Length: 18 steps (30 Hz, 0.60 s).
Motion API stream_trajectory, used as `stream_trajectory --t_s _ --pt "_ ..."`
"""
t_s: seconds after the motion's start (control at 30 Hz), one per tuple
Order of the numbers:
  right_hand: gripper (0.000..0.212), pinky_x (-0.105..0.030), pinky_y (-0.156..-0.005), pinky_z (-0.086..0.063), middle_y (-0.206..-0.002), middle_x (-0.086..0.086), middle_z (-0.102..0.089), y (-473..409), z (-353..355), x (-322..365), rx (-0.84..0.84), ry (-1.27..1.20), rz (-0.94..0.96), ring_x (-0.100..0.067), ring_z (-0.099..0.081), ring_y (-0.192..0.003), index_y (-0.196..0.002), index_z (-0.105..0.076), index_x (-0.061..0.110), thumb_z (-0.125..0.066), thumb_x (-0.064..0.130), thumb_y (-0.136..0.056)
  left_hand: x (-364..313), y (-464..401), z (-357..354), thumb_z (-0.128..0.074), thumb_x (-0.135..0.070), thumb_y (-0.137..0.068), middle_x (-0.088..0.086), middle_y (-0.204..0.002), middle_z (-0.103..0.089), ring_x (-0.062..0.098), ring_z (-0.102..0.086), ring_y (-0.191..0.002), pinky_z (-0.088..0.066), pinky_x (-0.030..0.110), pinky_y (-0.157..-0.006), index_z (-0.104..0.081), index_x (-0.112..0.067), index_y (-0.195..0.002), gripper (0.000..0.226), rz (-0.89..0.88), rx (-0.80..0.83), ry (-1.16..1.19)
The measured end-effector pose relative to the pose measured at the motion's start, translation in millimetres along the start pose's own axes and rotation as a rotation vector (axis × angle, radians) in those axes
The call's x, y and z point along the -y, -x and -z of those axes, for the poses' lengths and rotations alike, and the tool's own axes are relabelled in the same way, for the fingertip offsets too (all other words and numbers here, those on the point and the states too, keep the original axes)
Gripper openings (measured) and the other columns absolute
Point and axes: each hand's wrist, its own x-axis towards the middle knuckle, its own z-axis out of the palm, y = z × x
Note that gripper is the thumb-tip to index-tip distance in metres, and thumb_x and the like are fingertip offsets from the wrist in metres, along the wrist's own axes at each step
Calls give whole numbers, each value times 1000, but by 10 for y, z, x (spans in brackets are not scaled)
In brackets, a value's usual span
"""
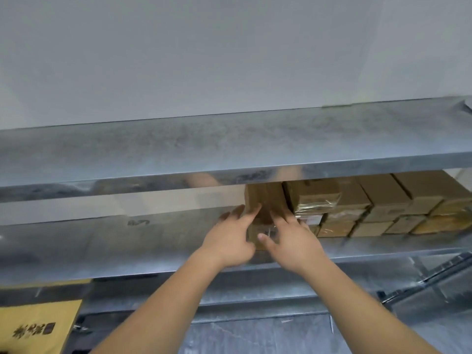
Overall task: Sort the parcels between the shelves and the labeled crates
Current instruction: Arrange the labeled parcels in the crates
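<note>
A box (pixel 264 200) is being handled on the middle shelf (pixel 158 241), at the left end of a row of stacked boxes (pixel 370 208). It is being touched on its left side and front by the left hand (pixel 229 241) and on its right side by the right hand (pixel 291 238); the fingers of both are being kept extended, not curled round it. The step in hand is judged to be the seating of this box against the row. A firm, level push is being called for next, flush with its neighbour. An envelope (pixel 38 325) is lying lower left.
</note>
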Motion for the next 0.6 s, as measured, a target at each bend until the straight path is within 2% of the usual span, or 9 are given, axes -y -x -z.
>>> stream_trajectory --t_s 0.13,0.23,0.33,0.4,0.43,0.47,0.53,0.6 --pt "76 -44 -119 -31 -161 -9 -35 -163 -122 -197 -1 -55 57 -37 -38 -144 -156 -38 23 -36 67 -94 -83 -344 -161 -42 -42 -75 12 -167 -18 27 -17 -153 -28 39 -121 -14 -44 -158 88 65 20 156" --pt "60 -41 -113 -37 -150 -8 -46 -206 -170 -248 -72 -175 84 -33 -47 -135 -141 -56 21 -42 57 -96 -46 -459 -324 -46 -46 -86 8 -158 -38 24 -35 -144 -34 32 -115 -30 -32 -156 73 60 -36 227" --pt "36 -40 -93 -51 -125 -6 -57 -189 -154 -249 -185 -315 63 -31 -60 -109 -112 -71 21 -54 50 -97 -7 -417 -453 -43 -54 -86 7 -128 -58 25 -54 -118 -46 32 -97 -50 -33 -138 56 100 -162 286" --pt "35 -39 -89 -53 -125 -6 -54 -165 -134 -251 -212 -347 36 -30 -62 -106 -120 -67 23 -67 44 -93 51 -357 -499 -47 -59 -88 2 -104 -60 24 -58 -97 -47 33 -78 -51 -34 -116 37 111 -245 277" --pt "49 -39 -92 -52 -132 -6 -49 -154 -119 -260 -184 -362 20 -30 -61 -111 -133 -59 28 -73 44 -89 85 -316 -489 -55 -57 -87 1 -96 -59 23 -59 -89 -46 32 -71 -46 -34 -110 34 119 -263 273" --pt "71 -38 -97 -52 -141 -6 -43 -147 -100 -278 -127 -388 5 -30 -60 -117 -145 -45 34 -78 44 -84 126 -280 -467 -65 -53 -83 0 -92 -59 21 -61 -82 -45 32 -66 -42 -34 -111 41 137 -256 280" --pt "114 -35 -102 -50 -153 -7 -28 -164 -43 -298 22 -448 -12 -31 -57 -124 -157 -11 49 -89 41 -73 192 -240 -392 -83 -46 -71 -1 -92 -61 14 -63 -76 -50 30 -63 -31 -37 -128 78 165 -177 338" --pt "138 -31 -99 -50 -160 -6 -19 -198 -7 -275 121 -460 21 -28 -58 -122 -153 12 58 -93 33 -67 211 -254 -330 -94 -38 -59 -5 -103 -61 6 -64 -82 -54 24 -68 -12 -44 -145 118 137 -105 406"
